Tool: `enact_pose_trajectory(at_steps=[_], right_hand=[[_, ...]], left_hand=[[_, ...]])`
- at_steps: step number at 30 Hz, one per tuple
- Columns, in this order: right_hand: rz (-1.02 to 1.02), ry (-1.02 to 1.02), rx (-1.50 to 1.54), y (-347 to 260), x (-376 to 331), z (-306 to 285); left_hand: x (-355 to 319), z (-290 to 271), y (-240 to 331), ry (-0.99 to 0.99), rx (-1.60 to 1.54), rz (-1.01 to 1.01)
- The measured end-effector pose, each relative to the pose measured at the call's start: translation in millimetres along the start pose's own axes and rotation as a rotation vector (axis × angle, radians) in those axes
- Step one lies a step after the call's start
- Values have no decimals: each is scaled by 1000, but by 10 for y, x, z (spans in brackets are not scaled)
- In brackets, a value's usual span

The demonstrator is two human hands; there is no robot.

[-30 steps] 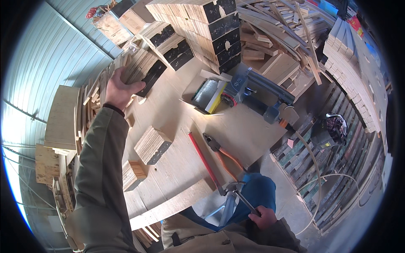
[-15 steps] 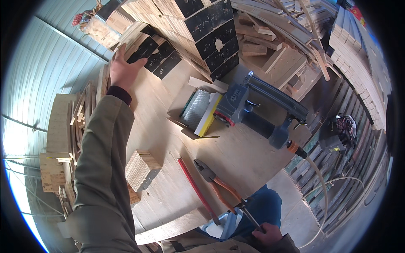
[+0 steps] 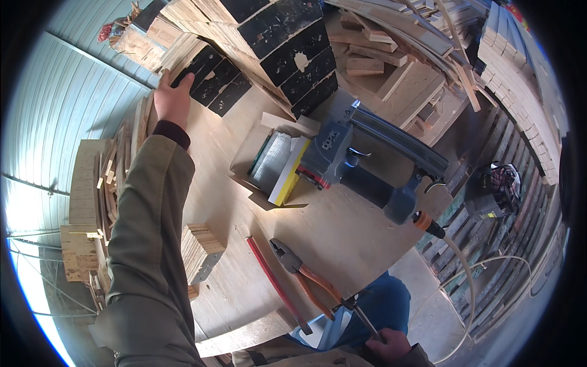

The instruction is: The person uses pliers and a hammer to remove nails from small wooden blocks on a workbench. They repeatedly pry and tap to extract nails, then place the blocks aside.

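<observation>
My left hand (image 3: 173, 101) reaches to the back left of the work board. Its fingers and thumb close on the end of a plywood block (image 3: 219, 85) with black faces, in a low row beside a taller stack (image 3: 287, 46). At the lower edge, my right hand (image 3: 389, 344) is wrapped round a slim metal-shafted tool (image 3: 365, 319); its dark upper end lies close to the pliers' handles. Orange-handled pliers (image 3: 290, 257) and a red bar (image 3: 269, 276) lie nearby. A loose plywood block (image 3: 200, 252) sits beside my left forearm.
A pneumatic staple gun (image 3: 367, 177) lies mid-board, its nose against an opened carton of staples (image 3: 272, 162). Its air hose (image 3: 463, 257) curves down at the right. Wood offcuts (image 3: 397, 73) are heaped at the back, and a slatted pallet (image 3: 495, 238) lies at the right.
My left hand has drawn its thumb in toward its fingers at the block's end. The board's contents have shifted slightly left in view. My right hand keeps its hold.
</observation>
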State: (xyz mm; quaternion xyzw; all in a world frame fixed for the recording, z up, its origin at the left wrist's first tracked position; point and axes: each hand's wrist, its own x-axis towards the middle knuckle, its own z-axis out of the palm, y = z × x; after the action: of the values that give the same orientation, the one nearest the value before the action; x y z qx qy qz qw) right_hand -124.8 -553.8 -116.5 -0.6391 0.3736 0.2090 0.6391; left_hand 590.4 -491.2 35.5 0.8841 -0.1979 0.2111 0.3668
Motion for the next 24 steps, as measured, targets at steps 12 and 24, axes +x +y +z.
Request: enact_pose_trajectory(at_steps=[12, 24], right_hand=[[228, -87, 115, -199, -35, -58], [39, 20, 99, 7, -49, 164]], left_hand=[[-17, -97, -18, -72, -44, 23], [-1246, -1858, -379, -597, 28, 6]])
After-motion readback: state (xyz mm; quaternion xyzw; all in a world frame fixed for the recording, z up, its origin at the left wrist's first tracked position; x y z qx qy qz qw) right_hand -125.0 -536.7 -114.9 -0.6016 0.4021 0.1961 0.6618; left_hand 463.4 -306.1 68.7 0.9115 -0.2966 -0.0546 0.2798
